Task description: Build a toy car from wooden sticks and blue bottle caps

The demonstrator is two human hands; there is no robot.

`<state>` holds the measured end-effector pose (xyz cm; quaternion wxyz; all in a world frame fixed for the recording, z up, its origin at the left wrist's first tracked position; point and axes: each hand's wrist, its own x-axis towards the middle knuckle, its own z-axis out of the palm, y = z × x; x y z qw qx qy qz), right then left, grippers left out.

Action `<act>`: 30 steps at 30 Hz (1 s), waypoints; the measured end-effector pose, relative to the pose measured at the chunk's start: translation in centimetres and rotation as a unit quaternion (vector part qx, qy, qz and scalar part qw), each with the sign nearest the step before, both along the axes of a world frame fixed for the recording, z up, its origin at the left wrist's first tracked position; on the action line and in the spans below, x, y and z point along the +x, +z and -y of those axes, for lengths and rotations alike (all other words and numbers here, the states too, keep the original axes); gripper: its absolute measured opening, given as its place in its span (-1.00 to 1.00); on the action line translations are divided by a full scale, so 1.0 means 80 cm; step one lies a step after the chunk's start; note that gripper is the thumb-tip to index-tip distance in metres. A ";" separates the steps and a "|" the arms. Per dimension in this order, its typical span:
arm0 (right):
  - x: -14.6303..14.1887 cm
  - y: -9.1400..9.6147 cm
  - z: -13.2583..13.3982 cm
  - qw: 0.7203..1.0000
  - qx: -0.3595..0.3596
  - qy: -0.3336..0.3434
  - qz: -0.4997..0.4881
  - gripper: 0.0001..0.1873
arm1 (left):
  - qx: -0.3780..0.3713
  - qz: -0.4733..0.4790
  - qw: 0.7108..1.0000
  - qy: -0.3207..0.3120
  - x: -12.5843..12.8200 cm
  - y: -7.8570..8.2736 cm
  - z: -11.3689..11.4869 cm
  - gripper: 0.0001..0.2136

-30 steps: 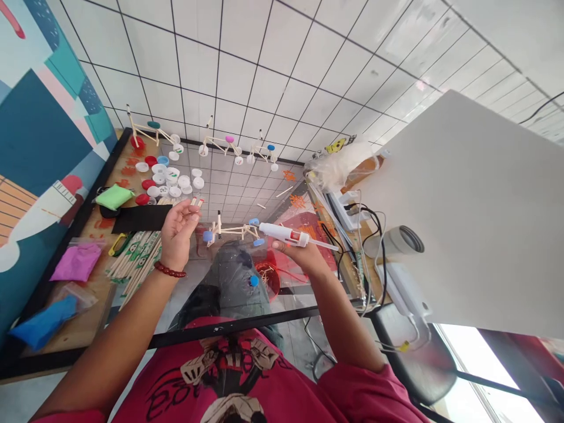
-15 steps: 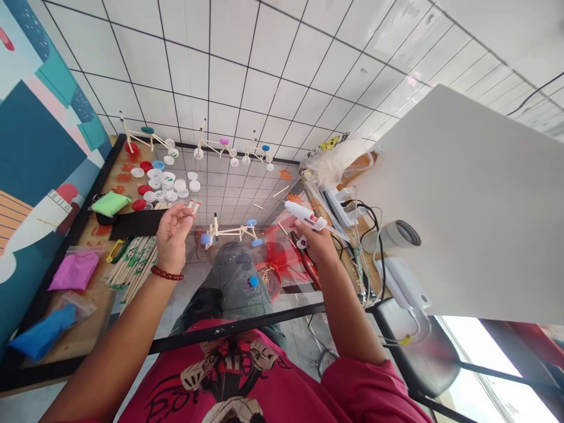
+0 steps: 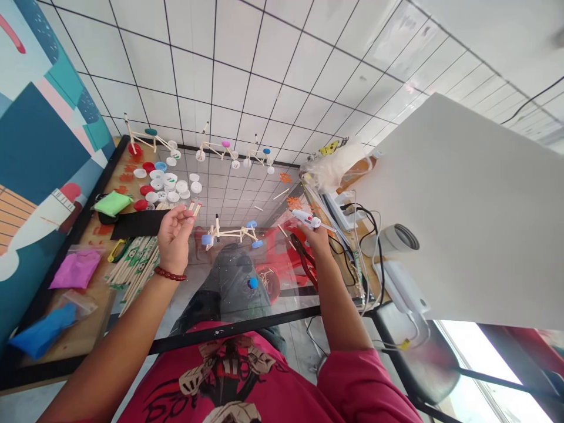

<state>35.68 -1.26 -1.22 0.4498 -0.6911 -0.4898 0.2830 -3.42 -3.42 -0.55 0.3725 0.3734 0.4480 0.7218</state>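
My left hand (image 3: 174, 235) is closed, pinching two short wooden sticks (image 3: 196, 208) with red tips between thumb and fingers. My right hand (image 3: 316, 238) is wrapped about the handle of a white glue gun (image 3: 306, 218), low over the right side of the glass table; the handle is mostly hidden. Between the hands stands a small wooden-stick tricycle (image 3: 235, 233) with blue wheels. Dark-handled pliers (image 3: 304, 258) lie beside my right wrist. A bundle of wooden sticks (image 3: 138, 264) lies near my left forearm.
Several stick tricycles (image 3: 215, 148) line the far edge, close to a pile of bottle caps (image 3: 165, 182). Clay bags, green (image 3: 113, 203), pink (image 3: 76, 269) and blue (image 3: 46, 332), lie left. Cables (image 3: 374, 223), a power strip (image 3: 346, 208) and a grey cylinder (image 3: 392, 238) are at right.
My right hand and the glue gun have shifted slightly down, and the gun's nose has swung a little to the right. My left hand stays almost still with the sticks.
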 end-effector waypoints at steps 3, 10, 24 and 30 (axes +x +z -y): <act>0.004 -0.008 -0.001 0.999 0.008 -0.022 0.044 -0.42 | -0.006 0.003 1.000 -0.007 0.001 -0.004 -0.001 -0.65; 0.009 -0.003 0.014 0.994 -0.024 -0.050 0.090 -0.49 | -0.018 -0.013 0.999 -0.027 0.009 -0.014 -0.002 -0.61; 0.015 0.012 0.081 0.980 -0.028 -0.025 0.197 -0.44 | -0.073 0.020 0.995 -0.057 0.022 -0.023 -0.005 -0.68; 0.064 0.031 0.076 0.901 -0.103 -0.102 0.408 -0.49 | -0.081 0.024 0.995 -0.045 0.023 -0.026 -0.014 -0.71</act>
